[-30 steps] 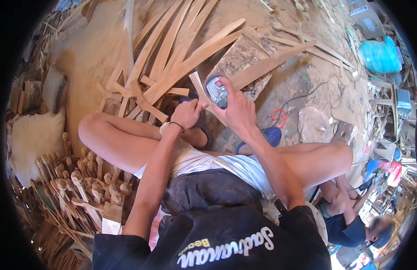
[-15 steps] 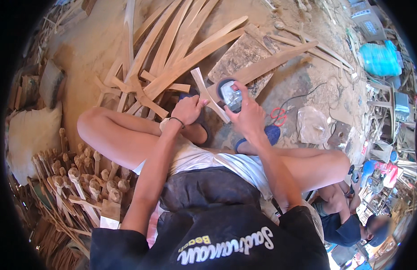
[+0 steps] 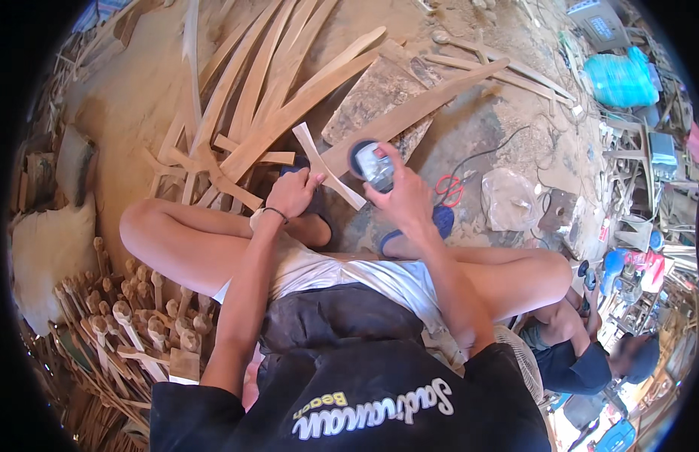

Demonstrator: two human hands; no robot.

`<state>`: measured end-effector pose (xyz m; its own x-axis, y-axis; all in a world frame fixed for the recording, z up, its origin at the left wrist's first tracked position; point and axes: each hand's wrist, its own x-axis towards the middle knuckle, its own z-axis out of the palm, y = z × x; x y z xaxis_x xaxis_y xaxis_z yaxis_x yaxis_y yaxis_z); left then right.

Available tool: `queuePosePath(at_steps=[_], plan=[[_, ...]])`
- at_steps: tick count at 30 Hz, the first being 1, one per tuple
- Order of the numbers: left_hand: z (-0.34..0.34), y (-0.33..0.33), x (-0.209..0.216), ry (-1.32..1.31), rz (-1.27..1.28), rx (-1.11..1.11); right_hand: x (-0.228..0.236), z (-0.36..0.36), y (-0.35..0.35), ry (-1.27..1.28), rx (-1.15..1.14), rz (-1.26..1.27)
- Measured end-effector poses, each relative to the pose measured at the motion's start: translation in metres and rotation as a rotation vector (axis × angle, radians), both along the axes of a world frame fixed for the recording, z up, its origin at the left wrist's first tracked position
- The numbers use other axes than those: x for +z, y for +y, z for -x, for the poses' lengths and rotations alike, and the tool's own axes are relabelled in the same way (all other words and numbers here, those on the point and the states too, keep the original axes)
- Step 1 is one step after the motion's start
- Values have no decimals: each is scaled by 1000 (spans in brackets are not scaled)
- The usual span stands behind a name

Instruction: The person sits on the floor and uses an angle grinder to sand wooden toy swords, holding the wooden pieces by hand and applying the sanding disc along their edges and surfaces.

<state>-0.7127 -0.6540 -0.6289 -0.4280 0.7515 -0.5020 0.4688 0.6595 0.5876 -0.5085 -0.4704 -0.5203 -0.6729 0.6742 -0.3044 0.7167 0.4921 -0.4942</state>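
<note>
My left hand [image 3: 290, 194] is closed around the grip of a wooden sword [image 3: 419, 111]. Its long, pale brown blade slants away to the upper right, over a worn board [image 3: 379, 94] on the ground. A curved crossguard [image 3: 328, 166] stands just beyond my left fingers. From above, my right hand [image 3: 406, 194] grasps a handheld power sander [image 3: 375, 167] with a grey body and a round dark pad. The pad sits at the blade's base beside the crossguard; whether it presses on the wood, I cannot tell.
Several wooden swords [image 3: 251, 98] lie piled at the far left. Knobbed wooden sticks [image 3: 138, 301] crowd beside my left thigh. A dark cord with a red loop [image 3: 448, 190] and a clear plastic bag [image 3: 509, 200] lie to the right. Another person [image 3: 575, 354] sits at the lower right.
The whole view has shifted slightly, so the scene sits farther left. Both hands keep their holds, and the sander stays by the crossguard.
</note>
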Motion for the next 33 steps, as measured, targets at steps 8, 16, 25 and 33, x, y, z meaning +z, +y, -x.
queuePosePath(at_steps=[8,16,25,33], plan=[[1,7,-5,-13,-43,-48,-18,-20,85,32,-345,-152],[0,0,0,-74,-24,21,-7,6,19,33,-36,15],[-2,2,2,-31,5,-6,-17,2,74,81,-239,-160],[-4,2,6,-2,-1,-27,-1,38,-2,30,45,13]])
